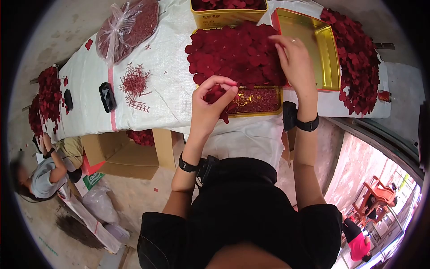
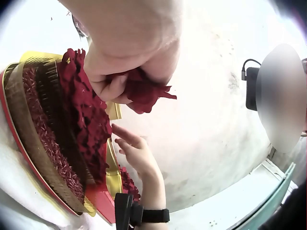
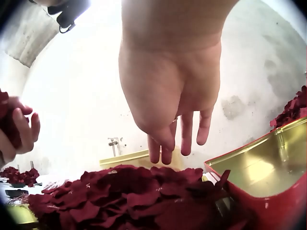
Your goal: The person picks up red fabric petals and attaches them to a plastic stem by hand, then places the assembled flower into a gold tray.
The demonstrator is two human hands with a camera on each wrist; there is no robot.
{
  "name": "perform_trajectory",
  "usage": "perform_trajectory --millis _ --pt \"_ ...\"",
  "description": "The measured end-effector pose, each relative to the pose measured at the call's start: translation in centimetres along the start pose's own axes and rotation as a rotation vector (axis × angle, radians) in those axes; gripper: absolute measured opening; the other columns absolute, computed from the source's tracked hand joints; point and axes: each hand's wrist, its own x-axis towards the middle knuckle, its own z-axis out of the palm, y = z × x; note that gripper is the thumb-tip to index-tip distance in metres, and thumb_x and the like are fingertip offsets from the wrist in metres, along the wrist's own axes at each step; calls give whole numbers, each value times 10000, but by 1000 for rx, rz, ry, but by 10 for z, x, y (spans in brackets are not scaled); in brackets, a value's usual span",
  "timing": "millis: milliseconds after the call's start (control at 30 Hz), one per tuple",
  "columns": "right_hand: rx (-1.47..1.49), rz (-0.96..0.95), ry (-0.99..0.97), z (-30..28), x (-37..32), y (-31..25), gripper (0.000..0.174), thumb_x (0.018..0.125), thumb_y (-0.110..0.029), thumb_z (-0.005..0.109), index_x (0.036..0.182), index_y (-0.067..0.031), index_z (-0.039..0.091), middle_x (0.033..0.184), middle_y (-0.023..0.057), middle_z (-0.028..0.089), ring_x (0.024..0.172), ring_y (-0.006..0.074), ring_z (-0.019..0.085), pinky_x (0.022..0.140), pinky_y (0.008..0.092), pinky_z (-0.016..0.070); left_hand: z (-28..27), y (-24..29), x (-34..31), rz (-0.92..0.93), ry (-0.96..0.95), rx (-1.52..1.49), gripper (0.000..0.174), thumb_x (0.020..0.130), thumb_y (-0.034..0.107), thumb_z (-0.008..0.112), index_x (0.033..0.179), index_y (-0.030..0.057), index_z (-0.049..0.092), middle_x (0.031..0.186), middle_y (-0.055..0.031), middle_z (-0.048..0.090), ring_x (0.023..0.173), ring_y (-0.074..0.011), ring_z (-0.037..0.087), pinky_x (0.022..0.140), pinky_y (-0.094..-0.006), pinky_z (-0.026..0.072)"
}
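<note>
My left hand holds a small bunch of dark red fabric petals in curled fingers, thumb and forefinger tips close together. My right hand, a ring on one finger, reaches over a broad heap of the same flower-shaped petals. Its fingers are loosely extended, with nothing seen between them in the right wrist view. Under the heap's near edge lies a gold tin with short red stem bits and gold flecks inside. To the right is a red-edged, gold-lined tin lid, beside my right hand.
Another gold tin of petals stands behind. On the white cloth are a plastic bag of stems, a loose stem pile and a black device. More petals hang at right. A cardboard box sits below; another person works at left.
</note>
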Motion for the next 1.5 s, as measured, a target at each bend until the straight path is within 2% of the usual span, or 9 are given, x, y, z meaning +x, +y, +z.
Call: perform_trajectory --millis 100,300,400,567,800,933,1100,1300,1500 --pt "-102 -244 -16 16 -6 9 348 814 -7 500 1127 -117 605 1092 79 627 1023 280 552 860 384 426 1 1 0 -18 -11 -22 93 826 37 638 912 20 607 749 -2 617 707 -33 563 635 -167 420" --pt "-75 -164 -97 22 -15 8 399 805 15 489 1167 -122 585 1169 61 601 1095 267 516 931 394 375 2 2 3 -9 -15 -43 95 849 96 620 915 29 607 758 -19 624 627 -29 540 526 -160 400" --pt "5 -176 98 10 -7 -3 286 818 -29 535 1081 -99 623 1072 72 636 1039 265 547 907 384 394 0 0 5 -70 -19 -219 177 899 212 567 930 40 597 743 -30 613 557 -32 515 431 -163 370" --pt "688 7 -224 -31 -34 -79 264 672 -94 762 906 -58 645 848 66 633 828 221 599 731 314 484 6 -5 13 -76 70 -394 320 941 353 481 951 47 576 724 -38 587 522 -46 507 384 -174 356" --pt "722 26 -203 -14 -57 -101 387 656 -77 778 1000 -66 603 1042 72 561 829 198 588 716 280 488 22 -9 14 192 299 -103 212 917 230 559 810 50 591 707 21 537 638 -16 457 574 -167 359" --pt "791 54 -81 3 -68 -102 323 704 -22 725 1003 -60 609 1002 77 574 818 172 606 703 237 486 16 -19 12 119 287 -176 194 911 217 568 812 52 591 710 22 534 663 -31 463 613 -186 369" --pt "1134 300 -219 18 -73 -86 198 801 28 631 996 1 610 930 51 618 824 88 604 689 193 474 17 -18 12 11 272 -294 191 902 218 581 803 55 586 713 18 543 669 -36 468 641 -192 376" --pt "1323 441 -137 15 -72 -75 160 844 24 597 1003 12 602 956 38 615 808 63 576 684 190 467 17 -5 11 -172 243 -410 174 880 223 606 796 72 585 673 23 532 552 -34 460 442 -196 328" --pt "1375 505 -107 10 -71 -62 181 847 0 610 1027 2 585 962 44 610 800 61 565 682 193 466 0 -6 10 -260 -49 -381 189 881 241 602 902 56 630 558 36 474 379 -17 315 352 -195 202"
